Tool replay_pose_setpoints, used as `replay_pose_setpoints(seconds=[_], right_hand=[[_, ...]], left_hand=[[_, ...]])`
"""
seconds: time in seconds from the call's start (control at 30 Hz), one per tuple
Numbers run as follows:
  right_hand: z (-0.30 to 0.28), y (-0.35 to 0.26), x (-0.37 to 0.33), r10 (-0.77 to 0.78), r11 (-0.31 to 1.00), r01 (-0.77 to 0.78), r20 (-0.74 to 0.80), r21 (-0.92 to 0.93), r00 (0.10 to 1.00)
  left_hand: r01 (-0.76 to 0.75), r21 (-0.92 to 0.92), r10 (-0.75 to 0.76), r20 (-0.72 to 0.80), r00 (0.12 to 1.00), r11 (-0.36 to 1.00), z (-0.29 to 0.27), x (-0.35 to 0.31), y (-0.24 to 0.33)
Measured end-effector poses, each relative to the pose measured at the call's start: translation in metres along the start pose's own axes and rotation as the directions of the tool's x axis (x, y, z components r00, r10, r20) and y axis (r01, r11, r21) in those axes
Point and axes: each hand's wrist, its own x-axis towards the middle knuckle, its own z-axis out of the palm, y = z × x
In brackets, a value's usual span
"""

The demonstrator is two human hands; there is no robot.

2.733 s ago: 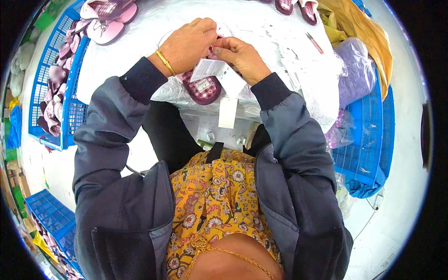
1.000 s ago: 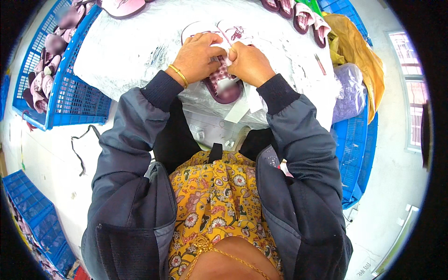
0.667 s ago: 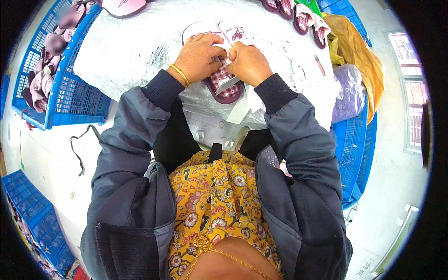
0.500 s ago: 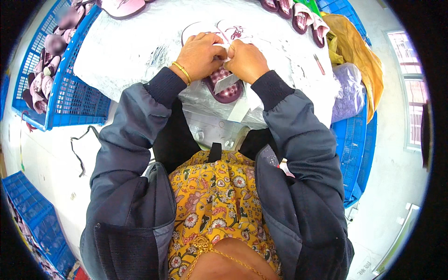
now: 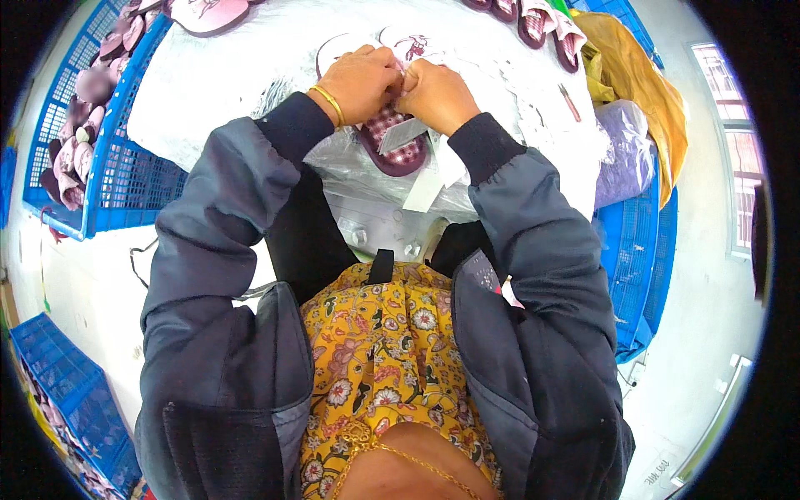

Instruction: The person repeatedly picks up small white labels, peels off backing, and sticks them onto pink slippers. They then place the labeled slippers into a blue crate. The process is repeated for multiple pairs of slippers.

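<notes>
My left hand (image 5: 357, 85) and my right hand (image 5: 441, 96) meet over a pair of slippers on the white-covered table. Their fingers are closed in a pinch, and what lies between them is hidden. Past my knuckles show the pale slipper tops (image 5: 407, 37), one with a dark line drawing. Toward me a slipper sole (image 5: 406, 161) in maroon and white check, with a dark rim, sticks out below my hands. One pale paper tag (image 5: 402, 133) lies across that check, and a white strip (image 5: 424, 188) hangs over the plastic at the table's near edge.
Pink slippers fill a blue crate (image 5: 142, 167) at the left. More slippers (image 5: 550, 29) line the far right of the table (image 5: 225, 92), near a red-and-dark pen-like tool (image 5: 569, 102). Blue crates (image 5: 629, 267), a purple bundle (image 5: 625, 150) and yellow cloth (image 5: 642, 83) stand at the right.
Both hands stay pinched together over the slippers, with my fingers slightly shifted. The whole scene sits a little higher and to the left in view.
</notes>
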Motion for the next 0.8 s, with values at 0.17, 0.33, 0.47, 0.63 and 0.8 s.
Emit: replay_pose_setpoints(seconds=[0.17,0.33,0.47,0.63,0.8], right_hand=[[-0.016,0.009,-0.002,-0.119,0.983,0.090,0.180,0.161,0.976],[-0.042,0.030,-0.039,-0.266,0.961,0.250,0.151,0.117,0.952],[-0.046,0.046,-0.080,-0.230,0.973,0.230,0.009,0.027,0.973],[-0.041,0.029,-0.128,-0.099,0.994,0.107,-0.504,-0.011,0.858],[0.012,0.046,-0.177,0.427,0.797,-0.195,-0.305,0.571,0.851]], left_hand=[[-0.046,0.123,0.028,0.142,0.989,0.991,-0.009,0.007,0.004],[-0.130,0.157,0.112,0.117,0.987,0.979,-0.008,0.009,-0.008],[-0.107,0.041,0.103,0.072,0.992,0.993,-0.021,0.011,-0.021],[0.129,-0.211,-0.157,-0.122,0.980,0.969,-0.015,0.004,-0.004],[0.167,-0.209,-0.198,-0.141,0.970,0.964,-0.010,0.006,0.003]])
